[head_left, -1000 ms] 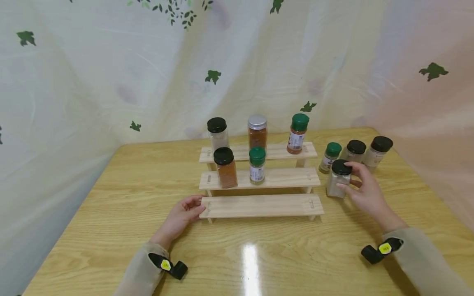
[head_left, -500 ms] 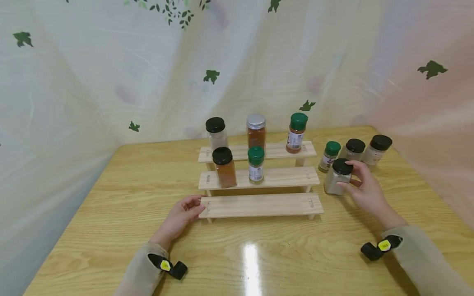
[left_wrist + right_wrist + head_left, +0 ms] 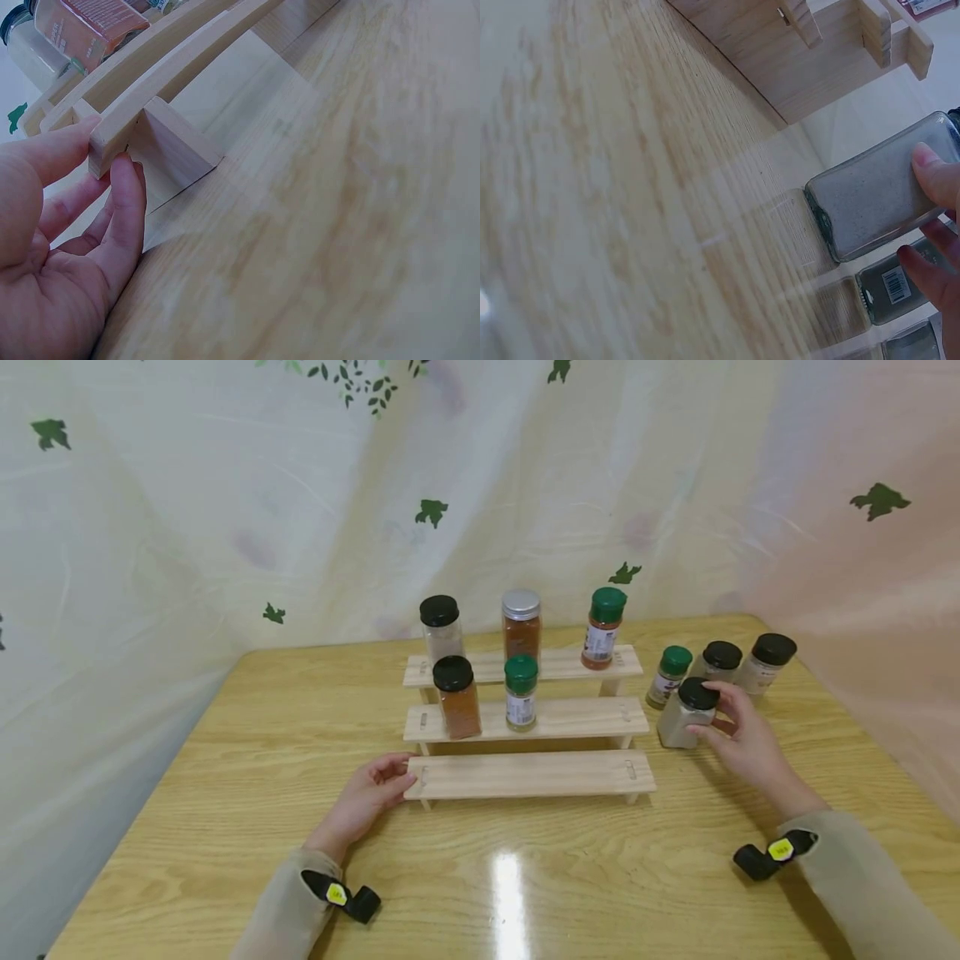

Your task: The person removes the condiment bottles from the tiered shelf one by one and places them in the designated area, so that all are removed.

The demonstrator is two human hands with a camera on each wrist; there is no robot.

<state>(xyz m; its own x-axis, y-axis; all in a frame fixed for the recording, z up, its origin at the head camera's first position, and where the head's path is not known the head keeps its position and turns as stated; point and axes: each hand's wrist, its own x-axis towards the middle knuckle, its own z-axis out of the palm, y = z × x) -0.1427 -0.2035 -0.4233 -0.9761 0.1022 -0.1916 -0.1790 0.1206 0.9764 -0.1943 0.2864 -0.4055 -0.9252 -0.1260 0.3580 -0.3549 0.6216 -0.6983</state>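
Observation:
My right hand (image 3: 746, 747) grips a square clear spice jar (image 3: 677, 725) of pale grey powder by its black lid and side. In the right wrist view the jar (image 3: 885, 191) leans, its base close over the table. On the left, my left hand (image 3: 363, 799) pinches the end of the lowest board of a three-step wooden spice rack (image 3: 525, 777); in the left wrist view the thumb lies above the board end (image 3: 112, 139) and fingers below. Two jars stand on the middle step: an orange-brown jar (image 3: 460, 714) with black lid and a green-capped jar (image 3: 521, 706).
The top step bears a black-lidded jar (image 3: 442, 639), a silver-lidded jar (image 3: 521, 635) and a green-capped red jar (image 3: 600, 643). Behind the held jar stand a green-capped jar (image 3: 666, 681) and two black-lidded jars (image 3: 759, 677). A patterned curtain (image 3: 480, 485) hangs behind the table (image 3: 300, 718).
The jar in my right hand has shifted slightly away from me and leans more, its base to the left. My left hand stays on the rack's end.

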